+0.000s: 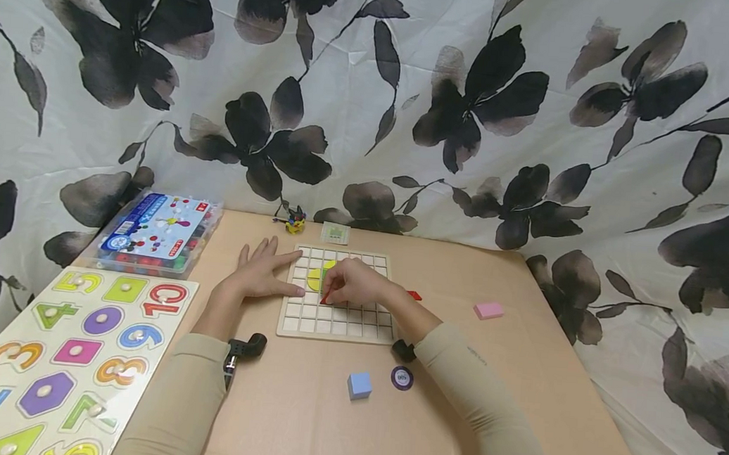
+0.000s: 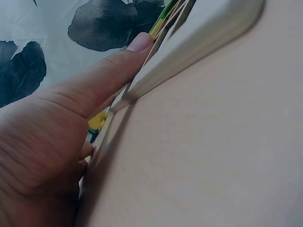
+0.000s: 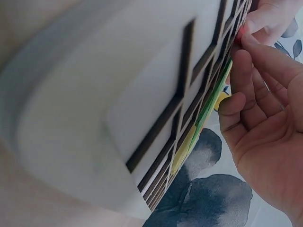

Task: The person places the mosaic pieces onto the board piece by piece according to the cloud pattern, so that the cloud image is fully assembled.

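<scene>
Steadying the grid board (image 1: pixel 332 322) seems to be the left hand's (image 1: pixel 264 275) job: it lies flat on the bench (image 1: pixel 520 365) at the board's left edge, fingers straight and spread, thumb along the rim, gripping nothing. In the left wrist view the thumb (image 2: pixel 109 75) presses against the board's side, likely to keep it from sliding.

Over the board's middle, the right hand (image 1: pixel 355 284) bends its fingers (image 3: pixel 241 71) together on a red piece (image 1: pixel 326 299), pinched at the tips and held just above or on the cells; whether it touches the board I cannot tell. Only a sliver of the piece shows, so its long axis and heading are unclear. Beside it, yellow and green pieces (image 1: pixel 318 275) already sit in the grid.

The board lies near the bench's far edge, square to it. A blue cube (image 1: pixel 359 385) sits toward the near edge, a pink block (image 1: pixel 488 310) toward the right edge.
</scene>
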Available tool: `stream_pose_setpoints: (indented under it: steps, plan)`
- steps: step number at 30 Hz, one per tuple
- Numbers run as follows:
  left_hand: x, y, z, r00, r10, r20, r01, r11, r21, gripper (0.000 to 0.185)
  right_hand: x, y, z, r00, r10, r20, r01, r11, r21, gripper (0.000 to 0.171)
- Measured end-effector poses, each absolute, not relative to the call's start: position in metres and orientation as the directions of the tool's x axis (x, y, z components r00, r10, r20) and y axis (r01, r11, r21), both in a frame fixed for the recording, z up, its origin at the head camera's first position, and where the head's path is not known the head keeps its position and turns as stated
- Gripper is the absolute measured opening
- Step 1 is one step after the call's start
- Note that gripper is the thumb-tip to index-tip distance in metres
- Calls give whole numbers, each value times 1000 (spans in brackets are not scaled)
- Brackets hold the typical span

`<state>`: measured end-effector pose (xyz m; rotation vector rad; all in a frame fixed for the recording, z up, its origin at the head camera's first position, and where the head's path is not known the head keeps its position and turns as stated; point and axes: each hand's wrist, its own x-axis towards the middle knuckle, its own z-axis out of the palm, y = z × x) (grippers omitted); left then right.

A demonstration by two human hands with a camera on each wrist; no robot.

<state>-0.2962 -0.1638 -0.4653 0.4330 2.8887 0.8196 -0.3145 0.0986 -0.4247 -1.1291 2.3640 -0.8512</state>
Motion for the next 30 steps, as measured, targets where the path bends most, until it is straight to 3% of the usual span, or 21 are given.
stream_pose_setpoints:
  steps: [6, 15, 24, 30]
  plan:
    - [-296, -164, -465, -955, 297, -29, 237, 815, 529, 100, -313, 100, -425, -598, -797, -81, -597, 511, -618, 7]
    - [-296, -163, -465, -955, 295, -35, 233, 818, 526, 100, -313, 120, -409, -622, -783, 16, -642, 499, -583, 24]
    - [-297, -164, -467, -957, 289, -33, 230, 820, 524, 102, -315, 185, -387, -785, -592, 182, -553, 538, -635, 30]
    - [-297, -164, -467, -957, 289, -28, 234, 823, 518, 103, -326, 228, -397, -850, -500, 163, -467, 576, -670, 33]
